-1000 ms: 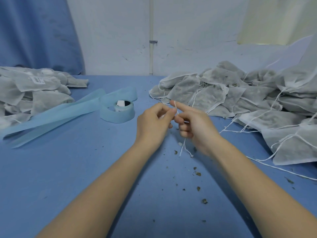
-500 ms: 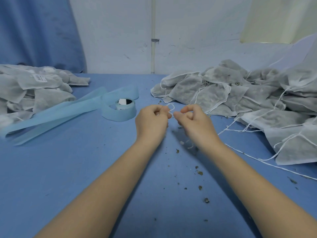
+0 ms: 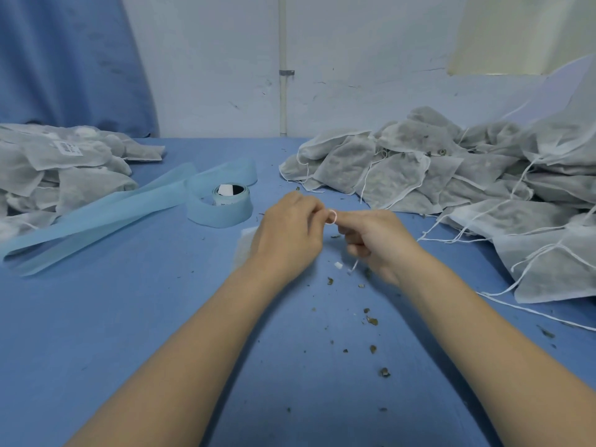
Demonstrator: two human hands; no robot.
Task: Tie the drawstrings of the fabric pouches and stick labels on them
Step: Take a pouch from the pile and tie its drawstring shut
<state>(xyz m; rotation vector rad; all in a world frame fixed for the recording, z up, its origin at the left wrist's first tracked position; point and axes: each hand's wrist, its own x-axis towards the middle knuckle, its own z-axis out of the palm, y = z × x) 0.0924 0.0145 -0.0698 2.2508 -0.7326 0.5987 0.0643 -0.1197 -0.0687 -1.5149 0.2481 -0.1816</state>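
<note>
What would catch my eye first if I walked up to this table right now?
Probably the two hands meeting mid-table: the left hand and right hand work a thin white drawstring looped between their fingers. Next, the big heap of grey fabric pouches on the right, strings trailing, and a smaller pile on the left. Between them sits a label roll with its pale blue backing strip unspooled leftwards.

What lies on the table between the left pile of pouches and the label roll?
In the head view, the loose blue backing strip runs from the label roll toward the left pile of pouches.
</note>
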